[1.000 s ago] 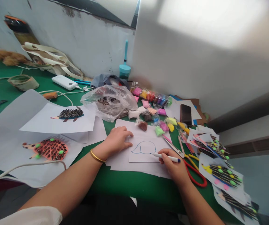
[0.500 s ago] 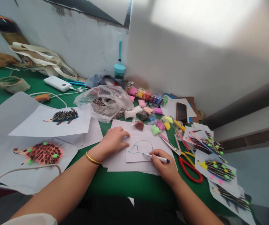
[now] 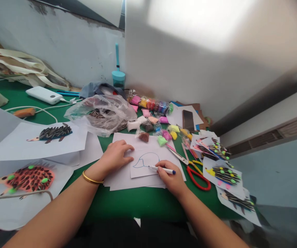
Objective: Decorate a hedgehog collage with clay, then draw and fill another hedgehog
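Observation:
My right hand [image 3: 171, 178] grips a white marker [image 3: 167, 170] with a dark blue cap on its back end. Its tip touches a small white sheet [image 3: 138, 173] at the lower edge of a blue outline with a rounded back and a pointed snout. Some of that outline's right side is hidden behind my fingers. My left hand [image 3: 116, 155], with a gold bangle [image 3: 91, 177] at the wrist, rests with fingers spread on the larger papers [image 3: 117, 138], its thumb close to the small sheet's left edge.
Red-handled scissors [image 3: 198, 178] lie right of the papers, near several hedgehog pictures [image 3: 224, 175]. Behind are clay packets [image 3: 161, 140], a clear plastic bag [image 3: 100, 115] of seeds and a phone [image 3: 188, 120]. Leftward lie a seed hedgehog sheet [image 3: 70, 144] and a white power bank [image 3: 43, 94].
The view has turned right, so everything sits further left in the picture. The marker tip has moved slightly left along the outline's lower edge. My left hand stays on the papers.

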A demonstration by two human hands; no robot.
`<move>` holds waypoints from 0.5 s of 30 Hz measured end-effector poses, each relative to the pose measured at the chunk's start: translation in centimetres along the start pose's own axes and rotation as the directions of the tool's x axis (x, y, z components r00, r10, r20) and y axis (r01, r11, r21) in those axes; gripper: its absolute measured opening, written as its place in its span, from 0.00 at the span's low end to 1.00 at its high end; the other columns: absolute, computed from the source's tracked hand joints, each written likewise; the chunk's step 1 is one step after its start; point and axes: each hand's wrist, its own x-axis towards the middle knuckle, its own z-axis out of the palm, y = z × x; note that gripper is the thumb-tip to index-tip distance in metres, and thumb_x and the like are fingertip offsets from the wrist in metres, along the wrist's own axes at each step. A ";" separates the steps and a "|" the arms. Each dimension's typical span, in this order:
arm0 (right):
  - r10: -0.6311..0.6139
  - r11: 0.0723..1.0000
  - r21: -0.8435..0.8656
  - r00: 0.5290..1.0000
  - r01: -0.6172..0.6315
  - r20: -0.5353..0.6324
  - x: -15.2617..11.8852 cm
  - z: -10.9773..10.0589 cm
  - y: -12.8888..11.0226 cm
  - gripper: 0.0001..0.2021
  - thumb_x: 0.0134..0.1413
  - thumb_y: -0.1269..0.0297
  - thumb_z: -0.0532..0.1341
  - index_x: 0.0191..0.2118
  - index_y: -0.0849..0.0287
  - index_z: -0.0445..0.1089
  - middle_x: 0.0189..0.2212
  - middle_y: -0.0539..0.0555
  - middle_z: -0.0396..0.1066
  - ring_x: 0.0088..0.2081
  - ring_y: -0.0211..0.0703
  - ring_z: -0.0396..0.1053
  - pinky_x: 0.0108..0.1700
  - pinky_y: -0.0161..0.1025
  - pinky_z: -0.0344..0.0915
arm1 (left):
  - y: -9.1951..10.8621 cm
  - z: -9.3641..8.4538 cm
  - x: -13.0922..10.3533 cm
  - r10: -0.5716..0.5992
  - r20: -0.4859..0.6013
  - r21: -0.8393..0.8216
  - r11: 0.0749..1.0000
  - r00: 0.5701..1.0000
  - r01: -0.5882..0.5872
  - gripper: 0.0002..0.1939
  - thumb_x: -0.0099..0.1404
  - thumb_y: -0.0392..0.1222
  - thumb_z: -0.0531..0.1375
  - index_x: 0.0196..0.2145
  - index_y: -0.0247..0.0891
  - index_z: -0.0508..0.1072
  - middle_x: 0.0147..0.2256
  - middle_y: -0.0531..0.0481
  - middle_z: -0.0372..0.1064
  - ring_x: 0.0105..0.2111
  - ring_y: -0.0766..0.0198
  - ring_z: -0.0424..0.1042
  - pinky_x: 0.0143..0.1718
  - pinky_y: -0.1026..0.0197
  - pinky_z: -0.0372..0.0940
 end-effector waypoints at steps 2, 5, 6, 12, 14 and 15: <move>-0.005 1.000 0.007 1.000 0.005 -0.004 0.0 0.0 0.1 0.09 0.57 0.61 0.57 0.35 0.58 0.73 0.32 0.54 0.76 0.36 0.45 0.73 0.38 0.38 0.69 | 0.0 0.0 0.0 -0.002 -0.001 0.002 1.000 1.000 0.002 0.18 0.59 0.51 0.63 0.47 0.49 0.75 0.42 0.48 0.67 0.46 0.52 0.68 0.47 0.52 0.59; -0.008 0.998 0.060 1.000 0.009 -0.010 -0.2 0.1 0.4 0.10 0.59 0.59 0.57 0.40 0.58 0.73 0.33 0.54 0.77 0.36 0.45 0.74 0.39 0.39 0.70 | -0.1 0.1 0.1 0.000 -0.002 0.003 1.000 1.000 0.000 0.18 0.59 0.52 0.63 0.47 0.49 0.75 0.43 0.48 0.67 0.46 0.52 0.68 0.48 0.52 0.59; -0.014 0.996 0.093 1.000 0.015 -0.011 -0.3 0.1 0.5 0.12 0.60 0.59 0.57 0.43 0.58 0.73 0.34 0.55 0.77 0.35 0.44 0.74 0.40 0.39 0.71 | -0.2 0.2 0.1 0.003 -0.004 0.003 1.000 1.000 -0.002 0.18 0.59 0.52 0.63 0.47 0.49 0.75 0.43 0.48 0.67 0.46 0.52 0.68 0.48 0.52 0.59; -0.134 0.987 0.084 0.991 0.134 -0.006 -1.4 -0.4 0.6 0.15 0.65 0.60 0.54 0.54 0.55 0.68 0.36 0.53 0.76 0.32 0.39 0.74 0.42 0.40 0.71 | -0.3 0.2 0.2 0.003 -0.008 0.003 1.000 1.000 -0.003 0.18 0.59 0.52 0.62 0.47 0.50 0.76 0.44 0.48 0.68 0.45 0.52 0.69 0.48 0.52 0.59; -0.185 0.983 -0.013 0.983 0.184 0.000 -2.1 -0.8 0.6 0.13 0.66 0.63 0.53 0.52 0.54 0.68 0.35 0.52 0.76 0.33 0.40 0.74 0.42 0.41 0.71 | -0.3 0.2 0.3 0.002 -0.001 0.003 1.000 1.000 -0.002 0.18 0.59 0.52 0.62 0.47 0.50 0.76 0.43 0.48 0.68 0.45 0.52 0.69 0.47 0.52 0.60; -0.213 0.975 -0.069 0.977 0.213 -0.001 -2.4 -1.1 0.7 0.12 0.65 0.64 0.53 0.51 0.54 0.69 0.36 0.53 0.76 0.34 0.41 0.74 0.43 0.41 0.71 | -0.3 0.1 0.3 0.001 0.002 0.001 1.000 1.000 -0.001 0.18 0.59 0.52 0.62 0.47 0.50 0.76 0.43 0.48 0.68 0.45 0.52 0.69 0.47 0.52 0.60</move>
